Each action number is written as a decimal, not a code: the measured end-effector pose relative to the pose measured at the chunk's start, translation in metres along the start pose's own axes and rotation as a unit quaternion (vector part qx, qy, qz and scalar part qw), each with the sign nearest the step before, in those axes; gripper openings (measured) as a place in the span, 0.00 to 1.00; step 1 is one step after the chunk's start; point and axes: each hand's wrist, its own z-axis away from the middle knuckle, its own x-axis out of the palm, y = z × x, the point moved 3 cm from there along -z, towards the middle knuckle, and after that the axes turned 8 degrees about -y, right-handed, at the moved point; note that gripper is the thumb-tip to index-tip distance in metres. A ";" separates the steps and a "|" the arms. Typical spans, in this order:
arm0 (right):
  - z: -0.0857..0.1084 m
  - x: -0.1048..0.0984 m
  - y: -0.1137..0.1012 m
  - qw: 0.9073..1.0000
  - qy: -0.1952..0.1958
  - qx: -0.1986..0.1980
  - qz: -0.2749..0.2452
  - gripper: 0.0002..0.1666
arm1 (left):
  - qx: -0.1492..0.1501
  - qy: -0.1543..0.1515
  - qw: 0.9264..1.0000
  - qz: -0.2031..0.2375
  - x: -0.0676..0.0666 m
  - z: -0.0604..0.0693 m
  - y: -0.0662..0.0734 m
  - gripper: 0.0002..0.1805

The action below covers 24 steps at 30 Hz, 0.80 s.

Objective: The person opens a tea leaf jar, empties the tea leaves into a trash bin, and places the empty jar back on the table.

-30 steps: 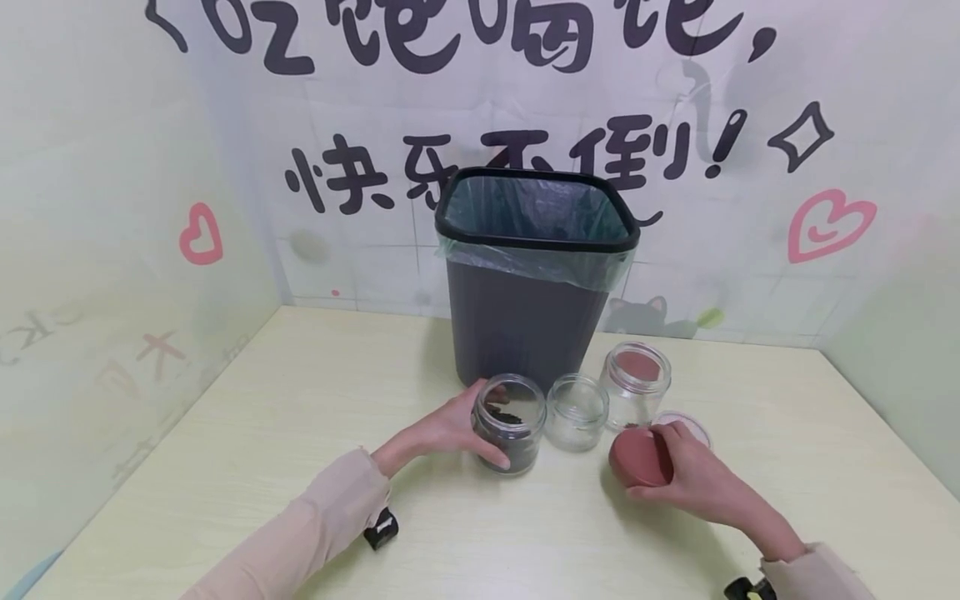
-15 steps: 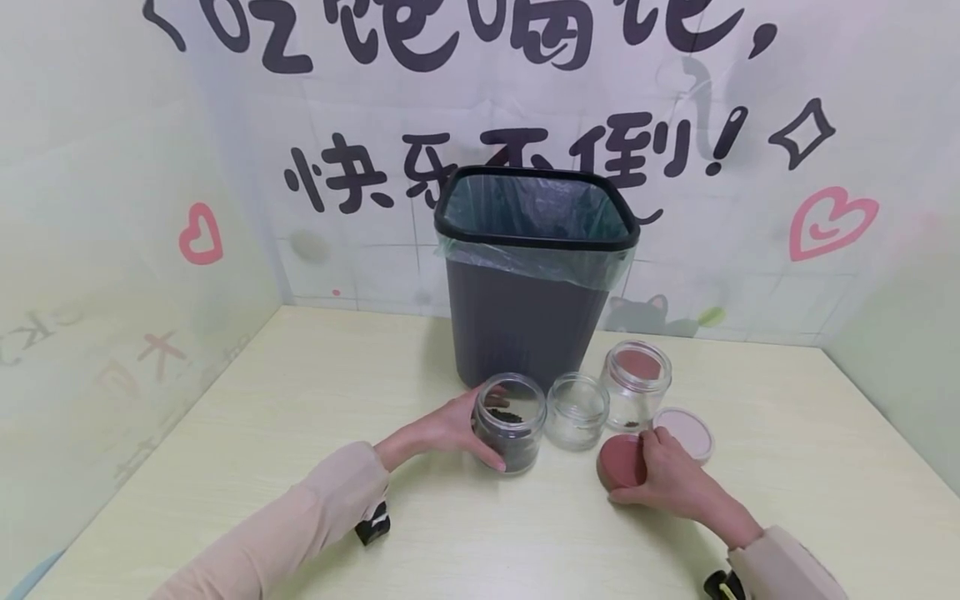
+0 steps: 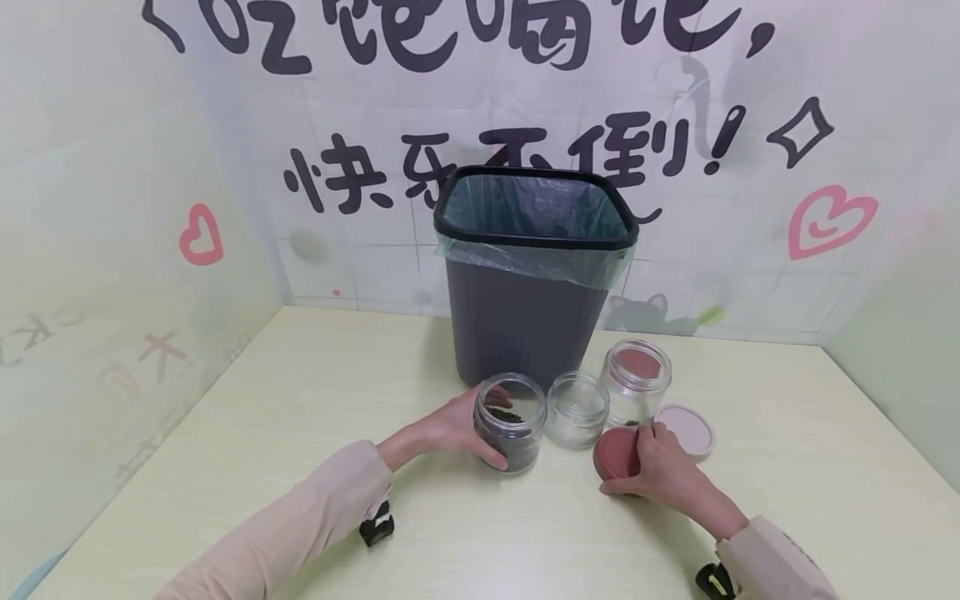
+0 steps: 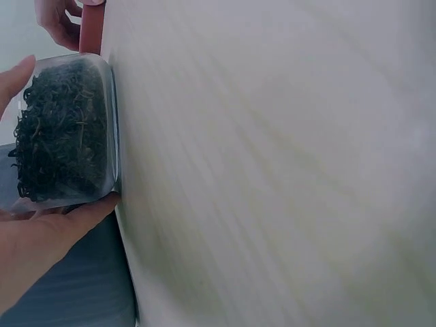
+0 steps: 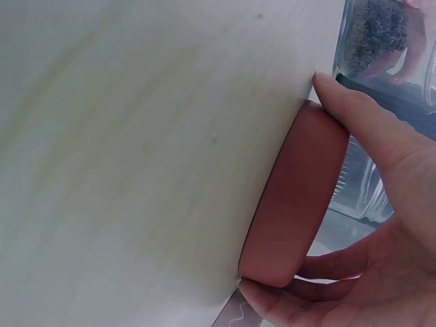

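In the head view my left hand [image 3: 453, 433] grips a clear glass jar [image 3: 521, 450], its thumb at the front and fingers round the far side. Dark, curly dried leaves, like loose tea, fill the lower part of this lidless jar; the left wrist view shows the leaves [image 4: 65, 129] closely. To the right, my right hand [image 3: 667, 475] holds a round red lid [image 3: 618, 454] between thumb and fingers. Seen from the right wrist, the lid [image 5: 293, 197] lies flat against the table, rim held at both sides.
A small clear jar [image 3: 576, 425] and a taller clear jar [image 3: 626, 404] stand between the hands. A reddish disc shows in the taller one's mouth. A pale pink lid [image 3: 690, 432] lies right of them. Behind stands a dark lined bin [image 3: 517, 317] near the wall.
My right hand has lowered the red lid from a tilted position to flat on the table and slid it slightly left and away. The left hand and its jar have barely moved.
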 end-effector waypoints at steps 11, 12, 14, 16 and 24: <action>0.001 -0.007 0.003 0.999 -0.024 0.002 -0.038 0.51 | -0.010 0.037 0.999 -0.025 -0.003 0.008 -0.002 0.49; 0.002 -0.009 0.003 0.999 -0.026 0.000 -0.040 0.49 | -0.014 0.042 0.999 -0.025 -0.005 0.010 -0.002 0.49; 0.004 -0.015 0.004 0.999 -0.025 -0.014 -0.039 0.43 | -0.024 0.053 0.998 -0.022 -0.009 0.015 -0.003 0.49; 0.005 -0.023 0.004 0.998 -0.020 -0.032 -0.041 0.36 | -0.034 0.064 0.997 -0.014 -0.013 0.020 -0.004 0.49; 0.004 -0.067 0.000 0.992 0.002 -0.062 -0.107 0.19 | -0.081 0.124 0.989 -0.001 -0.044 0.044 -0.007 0.49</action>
